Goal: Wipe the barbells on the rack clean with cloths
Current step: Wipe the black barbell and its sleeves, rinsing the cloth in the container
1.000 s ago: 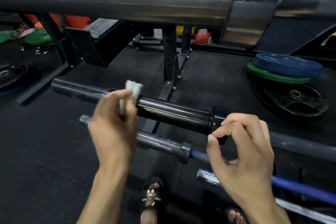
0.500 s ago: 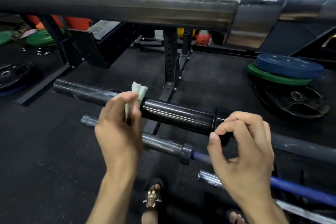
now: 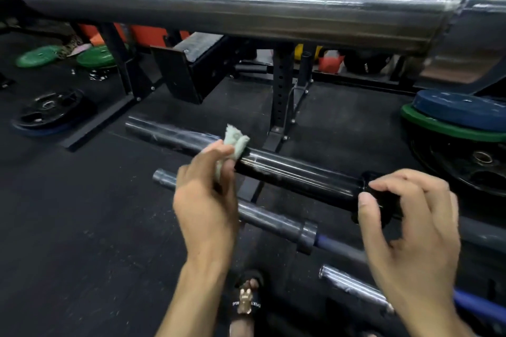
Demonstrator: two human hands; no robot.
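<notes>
- The black sandal strap (image 3: 247, 304) bore small white lettering on either side of a gold ornament; it looked like "EVERY" on one side, but was too small and blurred to read with certainty.
- A dark round object (image 3: 365, 65) in the background carried a small white mark, not legible.
- Nothing else readable showed.

Black rubber floor (image 3: 82, 227), weight plates (image 3: 462, 112) (green, blue, black), black rack upright (image 3: 280, 90)
</notes>
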